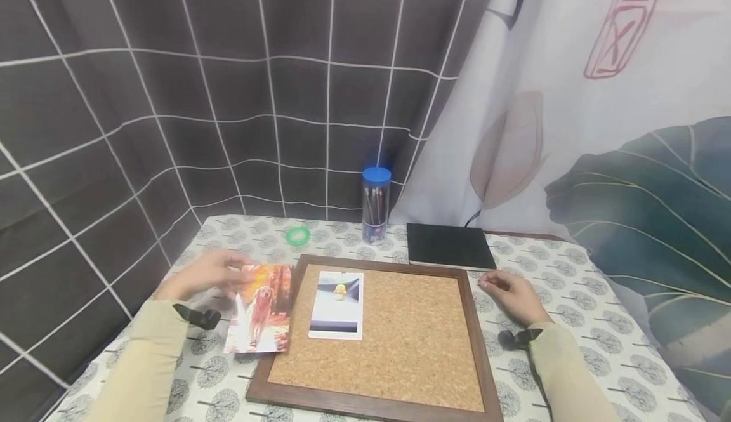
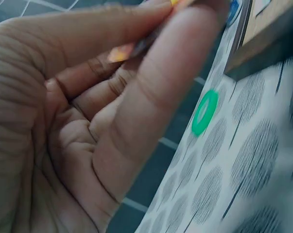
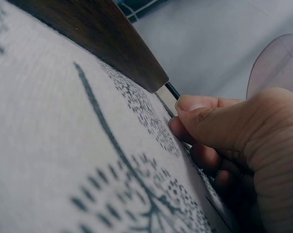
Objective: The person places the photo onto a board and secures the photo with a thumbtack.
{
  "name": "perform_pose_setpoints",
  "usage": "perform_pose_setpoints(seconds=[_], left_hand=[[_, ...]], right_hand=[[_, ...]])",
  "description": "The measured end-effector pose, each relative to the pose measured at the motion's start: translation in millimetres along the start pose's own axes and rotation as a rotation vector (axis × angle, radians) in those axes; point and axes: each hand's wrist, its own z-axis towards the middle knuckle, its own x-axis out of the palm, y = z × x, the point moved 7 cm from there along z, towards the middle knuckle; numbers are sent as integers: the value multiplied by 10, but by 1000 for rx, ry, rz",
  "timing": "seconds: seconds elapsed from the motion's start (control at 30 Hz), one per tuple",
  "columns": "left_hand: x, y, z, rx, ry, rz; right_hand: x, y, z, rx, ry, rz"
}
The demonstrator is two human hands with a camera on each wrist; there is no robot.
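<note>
In the head view my left hand (image 1: 208, 275) pinches a photo card (image 1: 265, 314) of a golden dog among autumn leaves by its left side. The card is held over the left edge of a wood-framed cork board (image 1: 417, 333). Only a sliver of its orange print shows between thumb and fingers in the left wrist view. Another photo card (image 1: 335, 314), white-bordered with a small yellow figure, lies on the cork at the upper left. My right hand (image 1: 514, 296) rests on the tablecloth beside the board's upper right corner, fingers loosely curled and holding nothing visible.
Behind the board stand a clear tube (image 1: 375, 209) of pencils with a blue lid and a black notebook (image 1: 451, 246). A green tape roll (image 1: 297, 237) lies at the back left. A dark checked curtain (image 1: 297, 92) and a white patterned one (image 1: 531, 130) hang behind the table.
</note>
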Motion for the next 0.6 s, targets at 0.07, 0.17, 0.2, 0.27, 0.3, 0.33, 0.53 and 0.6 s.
perform_pose_setpoints(seconds=[0.07, 0.17, 0.2, 0.27, 0.3, 0.33, 0.53, 0.6], left_hand=[[97, -72, 100, 21, 20, -13], [232, -167, 235, 47, 47, -6], [271, -194, 274, 53, 53, -16], [332, -238, 345, 48, 41, 9], [381, -269, 393, 57, 55, 2], [433, -305, 443, 68, 70, -8], [763, -566, 699, 137, 172, -78], [841, -644, 752, 154, 192, -80]], right_hand=[[-5, 9, 4, -1, 4, 1], [-5, 7, 13, 4, 5, -1], [-4, 4, 16, 5, 5, 0], [-1, -2, 20, 7, 4, -1], [-2, -6, 22, 9, 5, 0], [-2, -10, 23, 10, 5, 3], [-2, -16, 19, 13, 3, 1], [5, -18, 13, 18, 5, 0]])
